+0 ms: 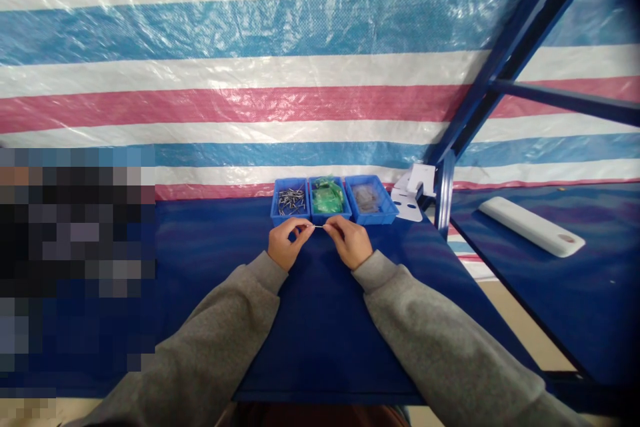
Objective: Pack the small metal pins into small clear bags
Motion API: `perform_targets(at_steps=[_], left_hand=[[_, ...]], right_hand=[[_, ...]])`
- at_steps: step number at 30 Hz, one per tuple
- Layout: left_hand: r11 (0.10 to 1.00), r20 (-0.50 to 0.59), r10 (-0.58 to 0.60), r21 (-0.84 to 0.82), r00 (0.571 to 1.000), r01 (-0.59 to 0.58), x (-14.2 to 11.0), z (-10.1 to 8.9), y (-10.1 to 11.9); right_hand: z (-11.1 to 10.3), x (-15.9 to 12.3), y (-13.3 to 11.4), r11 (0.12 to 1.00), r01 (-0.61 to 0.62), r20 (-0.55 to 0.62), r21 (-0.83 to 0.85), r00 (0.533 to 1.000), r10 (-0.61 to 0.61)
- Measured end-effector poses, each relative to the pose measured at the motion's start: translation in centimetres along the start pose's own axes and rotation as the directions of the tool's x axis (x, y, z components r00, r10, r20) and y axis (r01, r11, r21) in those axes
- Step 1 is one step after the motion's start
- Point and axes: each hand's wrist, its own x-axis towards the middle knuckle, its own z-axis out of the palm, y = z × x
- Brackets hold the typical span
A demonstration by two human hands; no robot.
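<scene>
Both my hands meet just above the blue table (320,333), in front of three small blue bins. My left hand (286,244) is pinched on one end of a thin metal pin (318,227), and my right hand (351,241) is pinched near its other end. The left bin (291,201) holds several metal pins or screws. The middle bin (327,197) holds green parts. The right bin (370,199) holds small dark grey parts. Grey sleeves cover both my forearms.
A white plastic bracket (412,195) lies right of the bins by a blue frame post (444,193). A long white casing (531,226) rests on the neighbouring blue table at right. A striped tarp hangs behind. The left side of the picture is blurred out.
</scene>
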Motion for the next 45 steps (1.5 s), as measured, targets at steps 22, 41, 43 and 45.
perform_targets(at_steps=[22,41,43,45], left_hand=[[0.975,-0.095,0.158,0.173,0.983,-0.140,0.0,-0.1,0.0],[0.905,0.179,0.066,0.404,0.982,-0.134,0.9,-1.9,-1.3],[0.929,0.316,0.072,0.324,0.946,-0.179,-0.2,-1.4,-1.5],[0.931,0.401,0.039,0.317,0.915,-0.179,-0.7,-0.9,-1.9]], right_hand=[[0.0,0.1,0.1,1.000,0.018,-0.003,-0.015,1.000,-0.018],[0.3,0.2,0.6,0.997,0.064,0.007,-0.049,0.998,-0.064],[0.4,0.1,0.6,0.997,0.061,0.027,-0.054,0.998,-0.060],[0.5,0.1,0.6,0.997,0.054,0.042,-0.061,0.998,-0.052]])
